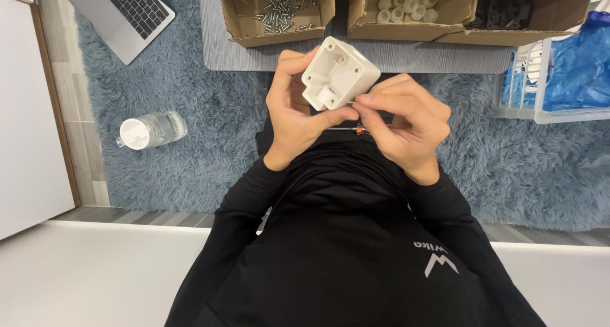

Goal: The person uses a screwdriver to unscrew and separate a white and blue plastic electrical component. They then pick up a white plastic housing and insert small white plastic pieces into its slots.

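My left hand (293, 108) grips a small white plastic box-shaped housing (338, 74), held up with its hollow inner side toward me. My right hand (403, 120) pinches at the housing's lower right edge with thumb and forefinger, and a thin screwdriver with an orange collar (346, 129) lies across its fingers under the housing. Whether a screw sits between the fingertips is too small to tell. Both arms wear black sleeves.
A cardboard box of loose screws (277, 14) and another with white plastic caps (406, 8) sit ahead on a grey mat. A laptop (121, 12) lies far left, a clear bottle (151, 130) on the blue shaggy rug, a white basket with blue bags (559, 73) at right.
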